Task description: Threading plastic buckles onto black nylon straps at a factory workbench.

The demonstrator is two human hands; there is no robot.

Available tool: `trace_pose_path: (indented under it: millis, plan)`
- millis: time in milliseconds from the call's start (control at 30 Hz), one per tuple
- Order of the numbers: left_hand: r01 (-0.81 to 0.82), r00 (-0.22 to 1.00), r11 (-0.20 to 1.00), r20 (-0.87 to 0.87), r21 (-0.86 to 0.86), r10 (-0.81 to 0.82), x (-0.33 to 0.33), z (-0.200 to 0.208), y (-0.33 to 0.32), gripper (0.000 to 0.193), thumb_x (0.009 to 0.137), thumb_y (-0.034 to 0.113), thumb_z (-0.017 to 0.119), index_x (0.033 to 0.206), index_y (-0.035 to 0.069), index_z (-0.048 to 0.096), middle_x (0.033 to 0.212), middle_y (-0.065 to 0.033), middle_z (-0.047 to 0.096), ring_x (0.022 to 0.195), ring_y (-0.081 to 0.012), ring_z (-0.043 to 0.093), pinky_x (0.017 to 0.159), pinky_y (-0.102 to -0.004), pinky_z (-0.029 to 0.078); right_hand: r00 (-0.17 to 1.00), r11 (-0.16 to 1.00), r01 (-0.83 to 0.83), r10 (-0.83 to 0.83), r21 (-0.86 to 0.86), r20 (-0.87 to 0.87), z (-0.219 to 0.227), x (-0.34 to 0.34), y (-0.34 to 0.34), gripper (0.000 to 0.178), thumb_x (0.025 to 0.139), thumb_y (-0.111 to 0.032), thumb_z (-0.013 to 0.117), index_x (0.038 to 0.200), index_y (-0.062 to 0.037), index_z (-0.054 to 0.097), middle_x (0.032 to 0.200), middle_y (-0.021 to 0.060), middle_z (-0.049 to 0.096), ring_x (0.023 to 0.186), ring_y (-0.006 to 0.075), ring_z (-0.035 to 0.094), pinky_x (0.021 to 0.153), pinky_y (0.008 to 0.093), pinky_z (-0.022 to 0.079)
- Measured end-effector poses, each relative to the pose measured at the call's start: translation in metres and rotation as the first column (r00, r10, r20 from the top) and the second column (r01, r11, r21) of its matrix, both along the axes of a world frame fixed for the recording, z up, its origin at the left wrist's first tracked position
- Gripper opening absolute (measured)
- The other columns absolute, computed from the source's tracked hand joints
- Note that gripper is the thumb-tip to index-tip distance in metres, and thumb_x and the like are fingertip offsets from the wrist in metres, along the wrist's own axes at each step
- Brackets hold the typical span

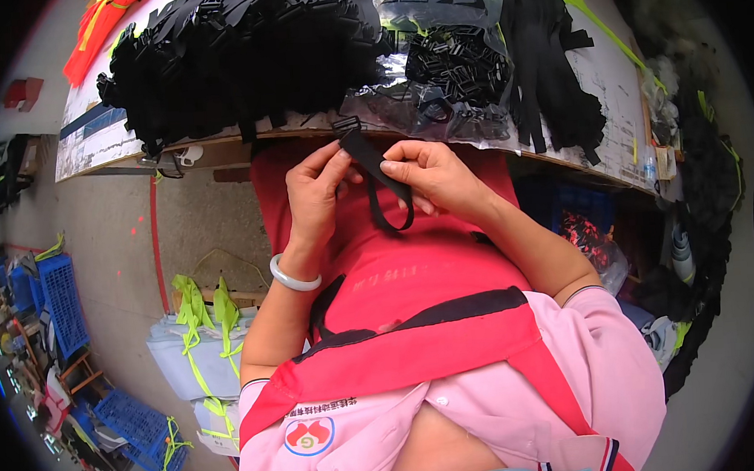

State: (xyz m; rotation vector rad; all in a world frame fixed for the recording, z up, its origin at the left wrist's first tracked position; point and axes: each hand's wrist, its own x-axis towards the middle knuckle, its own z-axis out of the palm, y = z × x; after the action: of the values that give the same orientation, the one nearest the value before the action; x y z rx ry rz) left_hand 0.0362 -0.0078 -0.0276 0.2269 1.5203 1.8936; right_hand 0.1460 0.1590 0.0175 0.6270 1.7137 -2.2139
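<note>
My left hand and my right hand meet over my red apron, just below the table edge. Together they pinch a short black webbing strap with a black plastic buckle at its upper end. The strap hangs down in a loop between the hands. A pale bangle circles my left wrist.
A wooden table carries a big heap of black straps, clear bags of black buckles and more straps. Orange webbing lies far left. Blue crates and yellow-green straps sit on the floor at left.
</note>
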Motion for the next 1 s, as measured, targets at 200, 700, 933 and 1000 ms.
trace_pose_path:
  millis: [200, 700, 933, 1000]
  plan:
    - [-0.071, 0.954, 0.997, -0.293, -0.003, 0.067, 0.009, -0.004, 0.007, 0.019, 0.089, 0.006, 0.065, 0.105, -0.003, 0.068, 0.084, -0.0036, 0.068, 0.068, -0.0083, 0.06, 0.058, -0.02, 0.046, 0.994, 0.989, 0.097, -0.103, -0.115, -0.045, -0.014, 0.001, -0.003, 0.022, 0.098, -0.024, 0.055, 0.105, -0.0039, 0.058, 0.066, 0.0046, 0.063, 0.039, 0.0042, 0.049, 0.035, 0.017, 0.035]
    - [0.124, 0.95, 0.992, 0.29, -0.009, -0.116, -0.001, -0.006, -0.001, 0.022, 0.09, 0.019, 0.066, 0.105, 0.003, 0.069, 0.076, -0.0024, 0.068, 0.058, -0.0043, 0.054, 0.047, -0.0179, 0.035, 0.885, 0.876, 0.227, -0.002, 0.426, -0.467, -0.034, -0.009, -0.012, 0.011, 0.087, -0.004, 0.068, 0.098, -0.0033, 0.068, 0.114, 0.0022, 0.051, 0.081, 0.0038, 0.054, 0.067, 0.0187, 0.045]
    - [-0.092, 0.995, 0.991, 0.032, -0.097, 0.095, -0.013, -0.001, -0.009, 0.015, 0.087, 0.015, 0.071, 0.092, 0.001, 0.072, 0.074, -0.0002, 0.067, 0.05, -0.0004, 0.043, 0.044, -0.0182, 0.03, 0.326, 0.904, 0.426, -0.184, -0.029, -0.927, 0.085, 0.005, 0.024, 0.013, 0.095, -0.008, 0.056, 0.103, 0.0014, 0.06, 0.089, 0.0123, 0.062, 0.065, 0.0127, 0.059, 0.062, 0.0259, 0.051]
    - [-0.122, 0.992, 0.987, -0.051, -0.105, 0.117, -0.014, -0.003, -0.011, 0.013, 0.087, 0.013, 0.07, 0.091, 0.001, 0.071, 0.075, 0.0, 0.067, 0.053, -0.0007, 0.044, 0.047, -0.0179, 0.031, 0.395, 0.958, 0.272, -0.2, -0.093, -0.897, 0.111, 0.014, 0.04, 0.015, 0.099, -0.012, 0.051, 0.104, 0.0005, 0.057, 0.087, 0.016, 0.063, 0.056, 0.0141, 0.058, 0.051, 0.0258, 0.05]
